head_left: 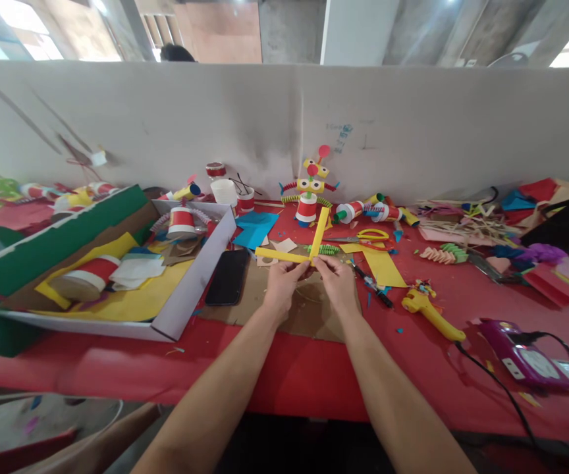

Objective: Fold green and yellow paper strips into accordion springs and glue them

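Note:
Two yellow paper strips meet at a corner in front of me. One strip [280, 255] points left, the other strip [321, 230] stands up and away. My left hand [285, 284] pinches the left-pointing strip close to the corner. At the corner itself, my right hand [334, 284] is closed with thumb and finger on the strips' joined ends. Whether they are glued cannot be seen. Below both hands lies a brown cardboard sheet [309, 319]. Just beyond the strips are a green pleated paper piece [325, 249] and a paper-cup figure [307, 209].
On the left stands an open box [186, 289] with cups and paper inside; a black phone [226, 278] lies beside it. To the right are yellow-handled scissors [373, 235], a yellow glue gun [430, 313] with its cord, a purple power strip [531, 359] and paper scraps.

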### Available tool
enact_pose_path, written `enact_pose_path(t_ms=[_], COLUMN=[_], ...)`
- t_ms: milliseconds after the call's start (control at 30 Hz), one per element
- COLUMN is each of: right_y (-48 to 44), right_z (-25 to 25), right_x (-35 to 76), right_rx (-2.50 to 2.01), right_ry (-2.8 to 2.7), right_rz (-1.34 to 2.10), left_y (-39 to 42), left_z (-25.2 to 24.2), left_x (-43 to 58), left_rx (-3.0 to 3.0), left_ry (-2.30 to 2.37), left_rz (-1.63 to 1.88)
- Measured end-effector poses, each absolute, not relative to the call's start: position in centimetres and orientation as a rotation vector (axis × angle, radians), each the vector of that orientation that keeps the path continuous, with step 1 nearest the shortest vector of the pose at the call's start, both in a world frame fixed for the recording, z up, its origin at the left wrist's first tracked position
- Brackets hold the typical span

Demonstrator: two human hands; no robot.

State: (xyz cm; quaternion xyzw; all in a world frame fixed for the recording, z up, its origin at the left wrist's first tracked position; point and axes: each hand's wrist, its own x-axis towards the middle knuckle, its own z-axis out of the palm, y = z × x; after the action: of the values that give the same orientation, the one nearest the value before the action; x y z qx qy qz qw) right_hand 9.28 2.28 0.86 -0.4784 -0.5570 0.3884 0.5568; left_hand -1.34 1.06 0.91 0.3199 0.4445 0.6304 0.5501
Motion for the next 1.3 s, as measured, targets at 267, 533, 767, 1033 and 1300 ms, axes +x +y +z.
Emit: enact_pose_path(t_ms=[267,533,767,1033,1300], right_y=[2.2,2.1,1.8,2.2,1.2], right_z=[1.0,0.8,1.0,1.1,1.2], right_x=[9.3,9.6,9.4,9.4,8.6], right_rx=[-1.119,-1.145,-1.164,-1.005,-1.061], right_ry=[-1.434,-1.497,-1.467,-1.129,-1.399], right_rz=[0.835,0.749,0.736,1.204,0.795], left_y=[1.0,1.0,0.9,1.2,1.2], left_z=[0.6,0.8,1.0,1.3,1.0], left_x=[-1.4,-1.5,-1.4,-2.1,-2.0], left_rx=[0.702,0.803,0.808,0.557,0.611], left_ry=[1.037,1.053,1.029,0.873,0.793], left_rz=[1.548,1.526,1.5,1.457,1.503])
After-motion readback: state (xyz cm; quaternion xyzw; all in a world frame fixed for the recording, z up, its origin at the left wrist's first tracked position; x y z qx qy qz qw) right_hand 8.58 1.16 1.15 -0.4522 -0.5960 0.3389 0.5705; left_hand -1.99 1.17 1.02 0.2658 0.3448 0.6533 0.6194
